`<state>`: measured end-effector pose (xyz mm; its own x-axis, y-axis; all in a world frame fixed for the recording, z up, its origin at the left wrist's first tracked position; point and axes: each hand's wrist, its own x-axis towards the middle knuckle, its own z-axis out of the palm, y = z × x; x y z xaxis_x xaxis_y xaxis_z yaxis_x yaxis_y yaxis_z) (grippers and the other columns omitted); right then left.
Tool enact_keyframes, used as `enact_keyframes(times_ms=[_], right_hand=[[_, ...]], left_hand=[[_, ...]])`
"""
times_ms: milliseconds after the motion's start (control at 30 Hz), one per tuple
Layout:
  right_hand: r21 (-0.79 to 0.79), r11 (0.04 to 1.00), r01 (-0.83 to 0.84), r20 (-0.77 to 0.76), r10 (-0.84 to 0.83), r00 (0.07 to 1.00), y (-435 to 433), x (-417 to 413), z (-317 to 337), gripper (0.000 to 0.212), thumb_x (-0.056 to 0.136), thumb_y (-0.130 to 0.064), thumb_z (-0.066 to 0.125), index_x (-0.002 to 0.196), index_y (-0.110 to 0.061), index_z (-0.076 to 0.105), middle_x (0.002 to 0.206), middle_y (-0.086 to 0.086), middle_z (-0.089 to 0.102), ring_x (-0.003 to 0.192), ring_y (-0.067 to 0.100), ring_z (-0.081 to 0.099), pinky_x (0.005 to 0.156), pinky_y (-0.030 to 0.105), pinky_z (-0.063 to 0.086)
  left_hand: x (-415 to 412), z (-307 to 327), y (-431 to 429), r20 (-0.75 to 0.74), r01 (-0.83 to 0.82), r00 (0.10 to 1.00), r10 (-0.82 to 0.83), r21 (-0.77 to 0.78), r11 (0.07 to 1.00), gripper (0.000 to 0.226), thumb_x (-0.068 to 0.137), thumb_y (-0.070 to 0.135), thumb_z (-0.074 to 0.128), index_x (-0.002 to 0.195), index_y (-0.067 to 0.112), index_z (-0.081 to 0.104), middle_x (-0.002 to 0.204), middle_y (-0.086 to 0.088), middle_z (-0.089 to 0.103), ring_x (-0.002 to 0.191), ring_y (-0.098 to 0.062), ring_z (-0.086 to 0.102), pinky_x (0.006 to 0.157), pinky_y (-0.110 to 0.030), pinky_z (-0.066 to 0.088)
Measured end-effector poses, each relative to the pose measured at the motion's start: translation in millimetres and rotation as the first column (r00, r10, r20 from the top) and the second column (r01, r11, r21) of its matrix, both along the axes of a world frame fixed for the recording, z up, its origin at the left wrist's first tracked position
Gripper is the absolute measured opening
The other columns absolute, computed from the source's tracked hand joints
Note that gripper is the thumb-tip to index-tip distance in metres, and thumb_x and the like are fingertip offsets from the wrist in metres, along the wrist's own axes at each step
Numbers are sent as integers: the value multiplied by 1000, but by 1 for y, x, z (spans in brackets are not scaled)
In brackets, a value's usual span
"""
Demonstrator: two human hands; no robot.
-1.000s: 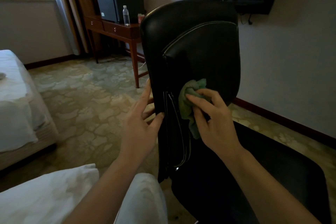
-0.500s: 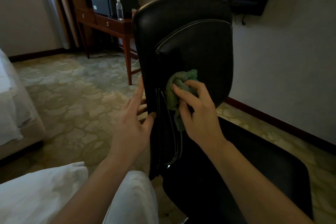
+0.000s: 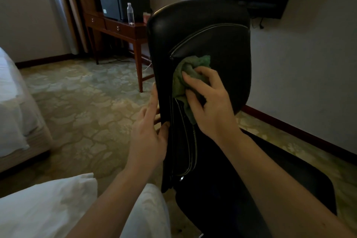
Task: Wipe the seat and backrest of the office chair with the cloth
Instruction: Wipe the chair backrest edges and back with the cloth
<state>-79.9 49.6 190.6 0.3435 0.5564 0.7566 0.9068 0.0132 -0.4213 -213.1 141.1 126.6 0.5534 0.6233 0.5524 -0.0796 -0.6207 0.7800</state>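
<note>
Fingers [image 3: 195,83] of the right hand [image 3: 210,104] are curled around the green cloth [image 3: 190,69]. They bunch it into a pad and press it against the front face of the backrest [image 3: 216,40], just below the curved line of piping. The bunched grip probably serves to place a thick fold between palm and upholstery.

Fingers [image 3: 152,98] of the left hand [image 3: 148,137] lie straight and slightly apart along the near edge of the backrest. The thumb rests on the front face and the other fingers pass behind (their tips are hidden by the edge). This hold likely braces the office chair [image 3: 183,150] against swivelling or tilting under wiping pressure.

Pose:
- **Right arm:** the wrist is bent back, and the forearm rises from the lower right across the seat [image 3: 280,189].
- **Left arm:** the forearm rises from lower centre, with the palm turned toward the backrest edge.

Judged status: backrest wiping is in progress at mid height. The upper backrest and the seat may remain to be covered.
</note>
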Motion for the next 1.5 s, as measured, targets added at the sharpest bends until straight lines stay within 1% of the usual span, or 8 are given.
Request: enact_keyframes(times_ms=[233,400,533,800,967,1167,1400,1500], right_hand=[[-57,998,-22,-24,20,1000,-18,5,-20,36,93,-2,62,128,-10,64,129,-4,43,117,-4,46,101,8,39],[-32,997,74,26,-74,997,-29,17,-24,39,93,0,62,129,-13,64,127,2,50,116,9,53,100,11,43],[49,997,68,78,-71,994,-18,18,-1,39,96,-4,59,134,-13,59,130,10,51,118,8,49,100,13,43],[-87,996,20,112,-10,994,-15,11,-15,35,96,-7,56,130,-14,63,133,13,47,120,21,52,102,26,48],[-119,993,29,83,-19,996,-29,14,-30,37,95,-4,58,131,-15,63,131,10,49,117,15,53,101,18,46],[-42,996,80,161,-72,984,-25,20,-4,38,99,-8,53,136,-14,58,135,17,46,122,23,50,102,29,48],[-121,991,59,209,-32,977,-18,11,-28,34,99,-11,53,131,-10,63,134,15,47,121,23,52,104,26,45],[-109,992,69,81,-61,995,-29,14,-38,27,96,-14,61,123,-9,63,131,13,51,120,20,56,99,19,46]], left_hand=[[1,0,-2,-8,-32,999,32,15,999,92,98,1,57,153,58,10,127,9,55,114,-6,62,88,-37,60],[1,3,-4,-17,-17,1000,18,3,1000,92,98,4,59,151,61,10,123,13,53,113,-6,63,89,-36,60],[1,1,-4,-7,-20,1000,20,-13,1000,93,98,2,59,151,60,11,126,11,53,113,-4,62,87,-34,60],[2,0,-3,24,-5,1000,6,-54,999,91,98,0,58,150,61,15,131,9,53,116,-4,61,86,-32,60],[3,-2,-4,11,-31,999,31,-33,999,89,98,3,58,152,58,14,128,8,53,116,-6,61,91,-39,59],[2,-3,-4,9,-26,1000,27,-35,999,91,97,-1,58,153,57,15,129,12,53,115,-4,62,89,-39,60],[3,-6,-5,34,-65,997,67,-45,997,90,97,2,59,149,63,18,132,10,56,115,0,61,86,-35,61],[4,-5,-8,34,-72,997,74,-39,997,87,98,5,60,150,61,18,133,15,53,116,1,60,89,-33,60]])
